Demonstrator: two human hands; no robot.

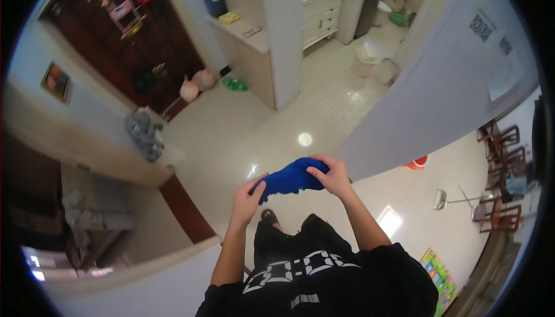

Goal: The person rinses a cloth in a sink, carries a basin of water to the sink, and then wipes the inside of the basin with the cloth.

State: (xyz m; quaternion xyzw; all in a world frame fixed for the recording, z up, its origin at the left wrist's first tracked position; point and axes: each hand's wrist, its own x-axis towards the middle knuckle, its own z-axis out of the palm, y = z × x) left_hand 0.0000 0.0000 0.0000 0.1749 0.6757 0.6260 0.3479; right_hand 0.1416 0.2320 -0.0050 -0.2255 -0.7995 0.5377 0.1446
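A blue cloth is stretched between my two hands in front of my body, above the tiled floor. Its lower edge looks ragged or fringed. My left hand pinches the left end between thumb and fingers. At the other end, my right hand grips the cloth with the thumb on top and the fingers behind it. The right end sits slightly higher and farther away than the left. Below the cloth, one dark sandal shows on my foot.
Right of me a white wall juts out, with a red bucket by its base. Wooden chairs and a long-handled dustpan stand farther right. Ahead are a ledge, pink bags and a dark door.
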